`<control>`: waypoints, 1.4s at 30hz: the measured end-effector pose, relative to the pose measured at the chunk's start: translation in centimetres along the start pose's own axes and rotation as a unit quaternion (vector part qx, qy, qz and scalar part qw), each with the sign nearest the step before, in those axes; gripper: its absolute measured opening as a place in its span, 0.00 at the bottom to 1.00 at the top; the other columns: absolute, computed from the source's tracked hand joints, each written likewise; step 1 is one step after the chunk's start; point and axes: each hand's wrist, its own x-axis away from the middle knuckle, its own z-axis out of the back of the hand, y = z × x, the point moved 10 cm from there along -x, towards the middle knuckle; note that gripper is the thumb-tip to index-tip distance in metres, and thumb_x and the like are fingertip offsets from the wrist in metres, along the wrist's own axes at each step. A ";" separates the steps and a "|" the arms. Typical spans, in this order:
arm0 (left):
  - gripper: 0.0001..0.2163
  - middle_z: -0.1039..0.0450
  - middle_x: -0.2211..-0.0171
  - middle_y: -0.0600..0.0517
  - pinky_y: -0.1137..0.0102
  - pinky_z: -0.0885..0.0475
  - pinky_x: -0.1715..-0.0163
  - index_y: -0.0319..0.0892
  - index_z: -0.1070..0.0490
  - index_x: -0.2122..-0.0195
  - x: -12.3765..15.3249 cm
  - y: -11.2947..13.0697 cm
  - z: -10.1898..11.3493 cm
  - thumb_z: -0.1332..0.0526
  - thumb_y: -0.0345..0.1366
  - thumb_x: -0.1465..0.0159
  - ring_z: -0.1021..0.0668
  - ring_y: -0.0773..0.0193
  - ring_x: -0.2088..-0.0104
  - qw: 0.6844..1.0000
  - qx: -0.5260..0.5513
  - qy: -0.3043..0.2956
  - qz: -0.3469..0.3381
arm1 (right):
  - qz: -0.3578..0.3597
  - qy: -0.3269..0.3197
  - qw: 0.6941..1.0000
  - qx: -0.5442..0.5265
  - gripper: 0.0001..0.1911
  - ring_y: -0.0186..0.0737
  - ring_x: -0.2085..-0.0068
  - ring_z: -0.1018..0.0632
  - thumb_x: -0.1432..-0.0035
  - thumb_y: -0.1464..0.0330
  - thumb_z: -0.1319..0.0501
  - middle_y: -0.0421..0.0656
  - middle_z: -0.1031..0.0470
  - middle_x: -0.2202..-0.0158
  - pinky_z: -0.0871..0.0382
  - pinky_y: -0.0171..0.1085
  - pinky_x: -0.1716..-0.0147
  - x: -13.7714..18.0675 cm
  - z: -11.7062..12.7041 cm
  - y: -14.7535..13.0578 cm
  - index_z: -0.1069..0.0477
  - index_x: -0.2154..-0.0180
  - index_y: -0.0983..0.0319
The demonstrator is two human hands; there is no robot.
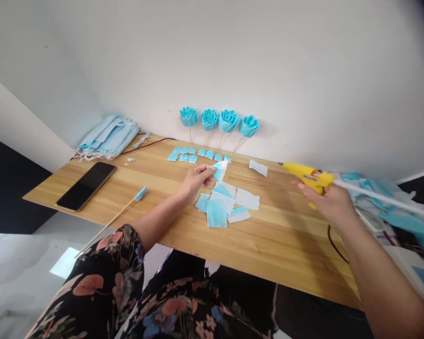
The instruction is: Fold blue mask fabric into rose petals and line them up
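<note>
My left hand [199, 180] pinches a folded piece of blue-and-white mask fabric [219, 170] above the wooden table. Out to the right, my right hand [334, 203] is wrapped round the handle of a yellow glue gun [308, 176], its nozzle pointing left and a long white glue stick [385, 197] sticking out behind. Below the left hand lie several loose blue and white fabric pieces [217, 213], overlapping. Small folded blue petals [183, 153] are set out in rows beyond it. A wooden stick with a rolled blue tip [140, 193] rests across the table's front edge.
Several blue fabric roses [209, 120] on thin sticks lean against the wall. At the left are a stack of masks [108, 136] and a black phone [86, 185]. A white scrap [258, 167] lies right of the petals. Fabric scraps [406, 212] are heaped at the right.
</note>
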 end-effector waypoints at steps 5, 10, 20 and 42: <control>0.18 0.35 0.82 0.57 0.74 0.42 0.78 0.39 0.33 0.77 0.1 0.1 -0.3 0.31 0.48 0.45 0.35 0.75 0.81 1.000 -0.002 -0.011 0.003 | -0.042 -0.041 0.935 -0.349 0.16 0.38 0.70 0.28 0.51 0.57 0.31 0.53 0.21 0.59 0.40 0.38 0.78 0.3 -4.5 -5.4 0.23 0.63 0.60; 0.17 0.35 0.82 0.57 0.73 0.42 0.78 0.40 0.32 0.76 0.2 0.2 -0.3 0.30 0.47 0.46 0.36 0.74 0.81 1.000 -0.008 -0.011 0.002 | -0.056 -0.112 0.899 -0.420 0.20 0.36 0.74 0.29 0.51 0.52 0.31 0.47 0.22 0.65 0.36 0.37 0.77 1.8 -10.0 -6.5 0.24 0.61 0.58; 0.16 0.36 0.82 0.57 0.73 0.42 0.78 0.40 0.32 0.77 0.6 0.3 -0.6 0.30 0.45 0.45 0.37 0.74 0.81 1.000 -0.004 -0.008 0.014 | 0.010 -0.162 0.898 -0.408 0.21 0.34 0.75 0.33 0.40 0.48 0.39 0.43 0.26 0.69 0.34 0.38 0.73 4.2 -12.4 -7.1 0.26 0.63 0.59; 0.15 0.36 0.83 0.57 0.73 0.42 0.78 0.39 0.33 0.79 0.8 0.2 -1.2 0.31 0.43 0.44 0.36 0.75 0.81 1.000 -0.013 -0.018 0.015 | 0.005 -0.132 0.904 -0.407 0.21 0.32 0.76 0.34 0.42 0.49 0.37 0.41 0.28 0.74 0.40 0.35 0.75 4.0 -12.0 -7.0 0.29 0.65 0.61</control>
